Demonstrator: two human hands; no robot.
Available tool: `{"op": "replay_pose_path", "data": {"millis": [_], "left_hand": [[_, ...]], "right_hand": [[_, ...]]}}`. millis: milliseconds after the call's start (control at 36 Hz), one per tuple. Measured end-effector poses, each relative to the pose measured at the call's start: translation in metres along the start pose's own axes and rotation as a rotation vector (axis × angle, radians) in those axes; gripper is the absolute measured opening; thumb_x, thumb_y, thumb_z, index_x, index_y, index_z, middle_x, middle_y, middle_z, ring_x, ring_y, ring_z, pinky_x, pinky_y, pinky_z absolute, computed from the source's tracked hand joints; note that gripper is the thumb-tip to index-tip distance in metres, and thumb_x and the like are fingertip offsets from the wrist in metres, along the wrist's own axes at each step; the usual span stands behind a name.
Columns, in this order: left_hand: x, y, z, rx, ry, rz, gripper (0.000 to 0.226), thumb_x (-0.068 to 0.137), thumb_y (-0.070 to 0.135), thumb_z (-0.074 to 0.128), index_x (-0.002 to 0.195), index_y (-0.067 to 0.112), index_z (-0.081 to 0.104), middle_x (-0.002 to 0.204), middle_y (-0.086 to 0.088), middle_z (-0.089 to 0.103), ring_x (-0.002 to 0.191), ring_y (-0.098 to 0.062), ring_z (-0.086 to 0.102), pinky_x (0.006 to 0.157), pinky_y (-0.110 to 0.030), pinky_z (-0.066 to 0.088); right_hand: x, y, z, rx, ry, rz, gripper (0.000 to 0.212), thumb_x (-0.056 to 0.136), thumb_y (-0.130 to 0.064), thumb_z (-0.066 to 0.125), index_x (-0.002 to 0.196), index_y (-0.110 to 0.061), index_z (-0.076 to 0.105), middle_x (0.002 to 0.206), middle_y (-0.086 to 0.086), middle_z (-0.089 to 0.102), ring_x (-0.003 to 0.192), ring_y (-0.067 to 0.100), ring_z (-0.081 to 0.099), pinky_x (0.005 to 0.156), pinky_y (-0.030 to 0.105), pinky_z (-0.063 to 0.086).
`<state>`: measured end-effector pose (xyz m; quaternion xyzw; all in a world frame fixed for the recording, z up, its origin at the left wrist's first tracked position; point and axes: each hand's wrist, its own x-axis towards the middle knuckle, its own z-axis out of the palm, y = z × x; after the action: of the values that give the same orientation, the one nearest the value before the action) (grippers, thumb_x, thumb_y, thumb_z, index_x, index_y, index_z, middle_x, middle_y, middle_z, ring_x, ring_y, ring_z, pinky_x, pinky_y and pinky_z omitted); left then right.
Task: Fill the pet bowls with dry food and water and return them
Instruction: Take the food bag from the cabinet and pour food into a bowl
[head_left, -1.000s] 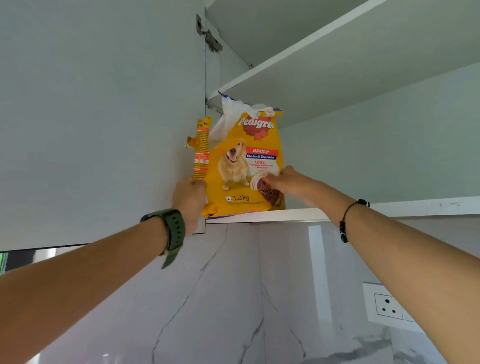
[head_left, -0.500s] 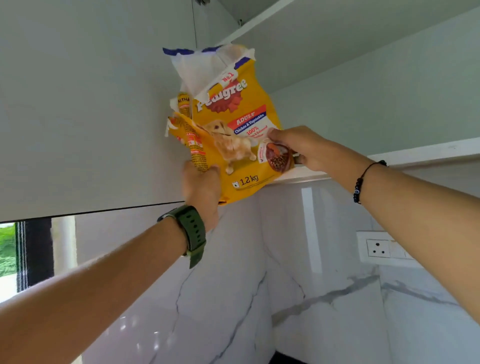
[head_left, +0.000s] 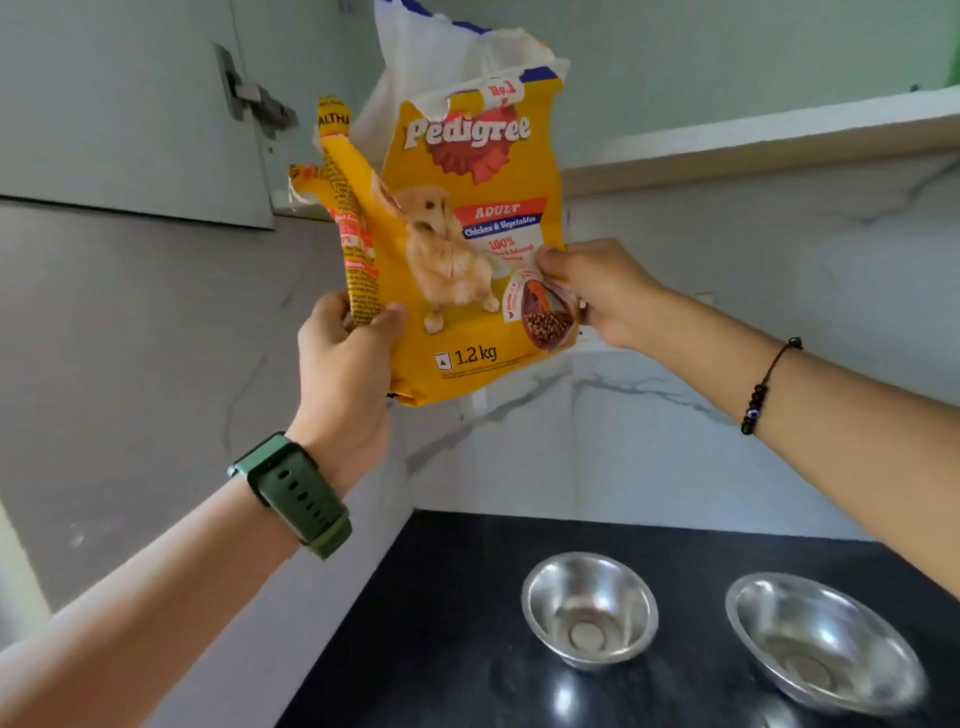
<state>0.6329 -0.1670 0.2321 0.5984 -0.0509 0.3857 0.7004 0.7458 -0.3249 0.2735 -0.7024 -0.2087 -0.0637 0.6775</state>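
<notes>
While two empty steel bowls (head_left: 589, 609) (head_left: 823, 642) are sitting side by side on the black counter (head_left: 441, 623), the left hand (head_left: 345, 358) and right hand (head_left: 605, 293) are gripping the yellow dog-food bag (head_left: 467, 249) upright in mid-air, below the open cabinet (head_left: 753, 130)

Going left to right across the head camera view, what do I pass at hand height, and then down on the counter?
Hand height: left hand → dog food bag → right hand. Counter: left bowl → right bowl.

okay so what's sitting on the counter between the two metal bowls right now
Nothing. In the head view, only bare black counter shows between the left bowl and the right bowl; they stand apart, both empty.
</notes>
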Motion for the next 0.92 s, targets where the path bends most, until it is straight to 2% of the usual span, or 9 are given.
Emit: {"op": "replay_pose_path", "data": {"millis": [56, 222, 306, 361, 417, 500, 639, 750, 917], "left_hand": [[-0.017, -0.019, 0.004, -0.012, -0.015, -0.057, 0.011, 0.093, 0.008, 0.052, 0.092, 0.019, 0.053, 0.093, 0.002, 0.068, 0.080, -0.016, 0.068, 0.061, -0.031, 0.059], [-0.081, -0.083, 0.015, -0.066, -0.106, -0.243, 0.012, 0.093, 0.006, 0.052, 0.091, 0.018, 0.054, 0.093, -0.002, 0.067, 0.086, -0.021, 0.065, 0.072, -0.039, 0.055], [-0.119, -0.115, 0.021, -0.079, -0.148, -0.335, 0.015, 0.093, 0.003, 0.050, 0.092, 0.017, 0.054, 0.092, -0.002, 0.065, 0.084, -0.018, 0.063, 0.068, -0.031, 0.051], [-0.145, -0.135, 0.025, -0.065, -0.157, -0.419, 0.017, 0.093, 0.000, 0.048, 0.091, 0.016, 0.053, 0.089, -0.002, 0.064, 0.082, -0.018, 0.061, 0.069, -0.031, 0.050], [-0.171, -0.153, 0.029, -0.036, -0.164, -0.488, 0.022, 0.093, -0.004, 0.044, 0.088, 0.016, 0.051, 0.081, -0.002, 0.062, 0.077, -0.019, 0.059, 0.068, -0.033, 0.049], [-0.206, -0.179, 0.031, 0.056, -0.209, -0.568, 0.028, 0.092, -0.007, 0.041, 0.087, 0.019, 0.052, 0.085, -0.003, 0.059, 0.080, -0.021, 0.056, 0.073, -0.036, 0.047], [-0.247, -0.203, 0.031, 0.208, -0.311, -0.672, 0.030, 0.091, -0.005, 0.040, 0.091, 0.022, 0.054, 0.099, -0.009, 0.062, 0.094, -0.028, 0.059, 0.086, -0.044, 0.049], [-0.266, -0.210, 0.032, 0.289, -0.388, -0.670, 0.030, 0.091, -0.004, 0.039, 0.091, 0.022, 0.054, 0.103, -0.011, 0.063, 0.098, -0.028, 0.059, 0.090, -0.047, 0.048], [-0.283, -0.229, 0.020, 0.269, -0.383, -0.703, 0.033, 0.092, -0.004, 0.039, 0.100, 0.022, 0.057, 0.101, -0.008, 0.062, 0.093, -0.022, 0.057, 0.091, -0.044, 0.048]], "right_hand": [[-0.018, 0.018, -0.013, -0.032, 0.041, 0.052, 0.014, 0.093, -0.020, 0.055, 0.083, -0.014, 0.063, 0.083, 0.004, 0.067, 0.068, 0.015, 0.063, 0.060, 0.024, 0.051], [-0.081, 0.087, -0.056, -0.109, 0.162, 0.232, 0.015, 0.094, -0.026, 0.052, 0.091, -0.019, 0.065, 0.089, 0.002, 0.067, 0.079, 0.019, 0.064, 0.074, 0.034, 0.049], [-0.118, 0.128, -0.075, -0.070, 0.230, 0.349, 0.019, 0.094, -0.030, 0.052, 0.099, -0.018, 0.066, 0.094, 0.005, 0.068, 0.084, 0.023, 0.063, 0.081, 0.041, 0.049], [-0.146, 0.156, -0.086, -0.020, 0.285, 0.438, 0.023, 0.095, -0.030, 0.051, 0.107, -0.016, 0.065, 0.100, 0.008, 0.068, 0.087, 0.025, 0.063, 0.076, 0.039, 0.050], [-0.176, 0.183, -0.095, 0.060, 0.325, 0.523, 0.022, 0.095, -0.029, 0.051, 0.108, -0.017, 0.064, 0.104, 0.010, 0.067, 0.091, 0.027, 0.062, 0.075, 0.040, 0.051], [-0.221, 0.220, -0.109, 0.130, 0.341, 0.642, 0.015, 0.095, -0.029, 0.051, 0.096, -0.020, 0.063, 0.098, 0.007, 0.067, 0.091, 0.024, 0.062, 0.081, 0.044, 0.050], [-0.279, 0.258, -0.127, 0.297, 0.379, 0.648, 0.016, 0.095, -0.020, 0.050, 0.097, -0.015, 0.065, 0.091, 0.007, 0.070, 0.086, 0.022, 0.065, 0.076, 0.035, 0.052], [-0.305, 0.282, -0.130, 0.377, 0.452, 0.650, 0.018, 0.095, -0.017, 0.050, 0.087, -0.014, 0.066, 0.080, 0.005, 0.073, 0.082, 0.024, 0.065, 0.075, 0.037, 0.052], [-0.324, 0.302, -0.129, 0.324, 0.483, 0.609, 0.018, 0.095, -0.011, 0.050, 0.099, -0.006, 0.066, 0.091, 0.011, 0.069, 0.083, 0.024, 0.065, 0.081, 0.038, 0.051]]}}
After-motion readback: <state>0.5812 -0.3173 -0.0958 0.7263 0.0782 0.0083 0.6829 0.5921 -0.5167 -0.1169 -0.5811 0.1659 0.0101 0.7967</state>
